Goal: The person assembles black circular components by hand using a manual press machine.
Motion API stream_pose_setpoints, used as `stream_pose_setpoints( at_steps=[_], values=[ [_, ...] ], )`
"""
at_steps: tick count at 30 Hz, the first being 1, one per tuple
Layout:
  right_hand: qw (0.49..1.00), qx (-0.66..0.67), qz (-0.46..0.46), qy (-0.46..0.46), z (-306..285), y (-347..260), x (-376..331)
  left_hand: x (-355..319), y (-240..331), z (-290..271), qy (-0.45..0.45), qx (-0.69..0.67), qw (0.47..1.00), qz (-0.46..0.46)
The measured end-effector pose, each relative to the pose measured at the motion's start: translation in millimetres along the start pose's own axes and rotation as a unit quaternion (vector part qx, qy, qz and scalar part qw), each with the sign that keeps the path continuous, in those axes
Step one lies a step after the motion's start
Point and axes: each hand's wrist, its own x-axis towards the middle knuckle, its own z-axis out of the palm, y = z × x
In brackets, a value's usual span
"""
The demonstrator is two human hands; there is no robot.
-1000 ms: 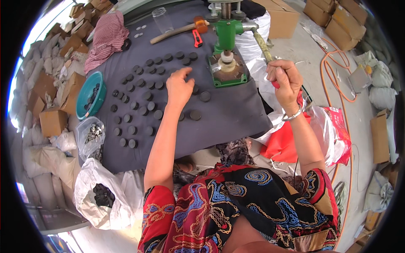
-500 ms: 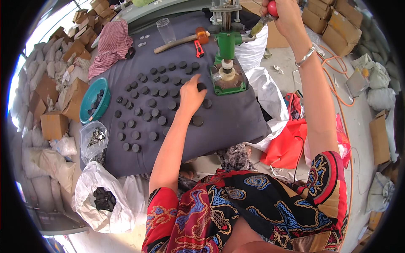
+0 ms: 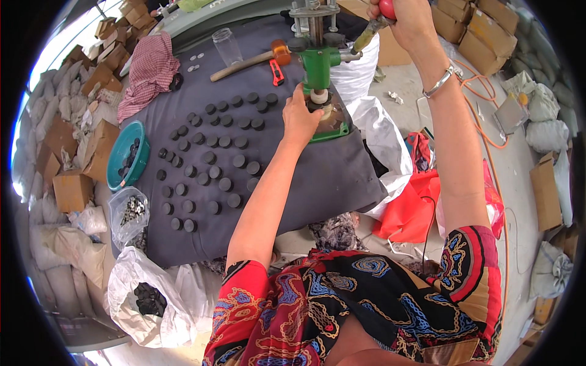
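Observation:
My right hand (image 3: 408,25) is closed round the red knob (image 3: 386,8) of the lever on a green hand press (image 3: 317,70). At the press's base, my left hand (image 3: 300,119) reaches in with thumb and fingers curved close to the pale die under the ram (image 3: 318,96). Whatever sits between those fingertips is hidden by the hand. Many short black round pieces (image 3: 209,157) stand in loose rows on the dark cloth, left of my left forearm.
Beyond the pieces lie a mallet (image 3: 244,65), a red cutter (image 3: 277,72) and a clear jar (image 3: 227,47). Along the left edge are a teal basin (image 3: 141,160), a clear tub of metal parts (image 3: 130,224) and a white sack (image 3: 131,308). An orange hose (image 3: 486,135) runs over the floor.
My left hand has moved from the rows, where it held a black round piece, up and right to the press base. My right hand stays on the knob. The view has shifted slightly.

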Motion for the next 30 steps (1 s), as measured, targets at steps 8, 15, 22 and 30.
stream_pose_setpoints(
  at_steps=[8, 15, 22, 30],
  values=[
    [1.000, -0.011, 0.005, 0.011, 3, -2, -3, 1, -3, 12, 0.044, -0.064, 0.997, -0.013],
    [0.999, 0.028, -0.020, -0.036, -14, 12, -36, 0, -8, 24, 0.032, -0.169, 0.984, -0.048],
    [0.988, -0.046, -0.132, -0.060, -42, 77, -147, -8, -28, -19, 0.046, -0.072, 0.996, 0.009],
    [0.983, -0.068, -0.149, -0.083, -46, 85, -152, -65, -33, -81, -0.090, 0.057, 0.994, -0.006]
  ],
)
